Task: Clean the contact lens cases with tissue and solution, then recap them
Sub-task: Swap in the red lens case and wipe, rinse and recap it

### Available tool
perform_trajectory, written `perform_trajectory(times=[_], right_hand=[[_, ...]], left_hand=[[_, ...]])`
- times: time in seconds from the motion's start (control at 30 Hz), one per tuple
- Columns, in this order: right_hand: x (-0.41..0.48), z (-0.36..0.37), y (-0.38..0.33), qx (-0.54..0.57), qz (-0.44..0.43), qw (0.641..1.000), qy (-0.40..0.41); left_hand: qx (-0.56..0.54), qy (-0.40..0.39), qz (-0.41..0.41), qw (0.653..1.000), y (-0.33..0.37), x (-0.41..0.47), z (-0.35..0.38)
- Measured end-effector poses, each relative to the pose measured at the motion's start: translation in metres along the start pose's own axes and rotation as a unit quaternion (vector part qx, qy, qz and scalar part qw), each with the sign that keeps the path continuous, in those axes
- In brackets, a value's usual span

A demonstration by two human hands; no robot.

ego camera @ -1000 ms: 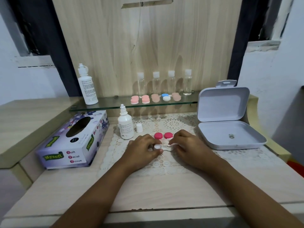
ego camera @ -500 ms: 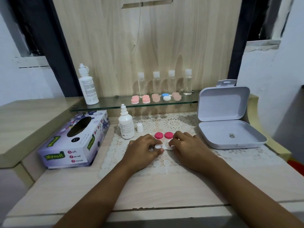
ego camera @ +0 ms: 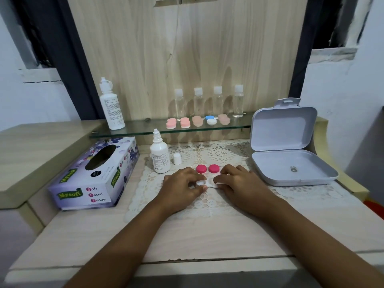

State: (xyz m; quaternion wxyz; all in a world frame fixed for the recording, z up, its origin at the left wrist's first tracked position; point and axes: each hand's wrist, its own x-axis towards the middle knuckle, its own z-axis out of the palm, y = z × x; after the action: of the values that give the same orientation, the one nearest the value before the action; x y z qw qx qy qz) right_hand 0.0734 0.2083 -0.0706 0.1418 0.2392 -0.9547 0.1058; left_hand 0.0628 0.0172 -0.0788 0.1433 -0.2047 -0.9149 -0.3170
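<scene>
Open grey box (ego camera: 283, 129) at right, white lace mat (ego camera: 199, 206), glass shelf (ego camera: 143, 130), wooden back panel (ego camera: 187, 48)

A pale wood-grain surface (ego camera: 207, 235) carries a white lace doily (ego camera: 218, 154) at its middle, a purple flowered tissue box (ego camera: 93, 179) at left and an open grey plastic box (ego camera: 276, 163) at right. Behind, a glass shelf (ego camera: 145, 129) holds a tall white bottle (ego camera: 112, 109), four small clear bottles (ego camera: 198, 104) and a row of pink lens cases (ego camera: 184, 123), one blue-and-white.
</scene>
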Motion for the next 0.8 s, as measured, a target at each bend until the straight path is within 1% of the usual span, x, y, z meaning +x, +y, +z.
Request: perform_trajectory(times=[0.13, 0.27, 0.37, 0.43, 0.5, 0.6, 0.73, 0.8], right_hand=[[0.000, -0.001, -0.007, -0.042, -0.001, 0.999, -0.007], [0.002, 0.001, -0.006, -0.043, -0.007, 0.999, 0.025], [0.002, 0.002, -0.001, 0.007, 0.012, 1.000, 0.011], [0.001, 0.002, 0.003, 0.054, 0.021, 0.998, 0.021], [0.000, 0.003, 0.006, 0.065, 0.019, 0.997, 0.027], [-0.001, 0.003, 0.004, 0.038, 0.019, 0.999, 0.022], [-0.003, 0.002, -0.005, -0.034, 0.028, 0.999, 0.020], [-0.002, 0.002, -0.009, -0.059, 0.019, 0.998, 0.024]], left_hand=[[0.008, 0.004, 0.001, 1.000, 0.002, 0.000, 0.000], [0.011, 0.005, 0.000, 1.000, 0.002, -0.001, 0.000], [0.011, 0.002, 0.000, 1.000, 0.002, 0.000, 0.000], [0.012, 0.002, 0.003, 1.000, 0.001, 0.000, 0.001], [0.013, 0.002, 0.005, 1.000, 0.001, 0.000, 0.001], [0.016, -0.002, 0.004, 1.000, 0.000, 0.000, 0.001], [0.018, -0.004, 0.002, 1.000, 0.001, -0.001, 0.001], [0.023, -0.003, 0.001, 1.000, 0.001, -0.001, 0.001]])
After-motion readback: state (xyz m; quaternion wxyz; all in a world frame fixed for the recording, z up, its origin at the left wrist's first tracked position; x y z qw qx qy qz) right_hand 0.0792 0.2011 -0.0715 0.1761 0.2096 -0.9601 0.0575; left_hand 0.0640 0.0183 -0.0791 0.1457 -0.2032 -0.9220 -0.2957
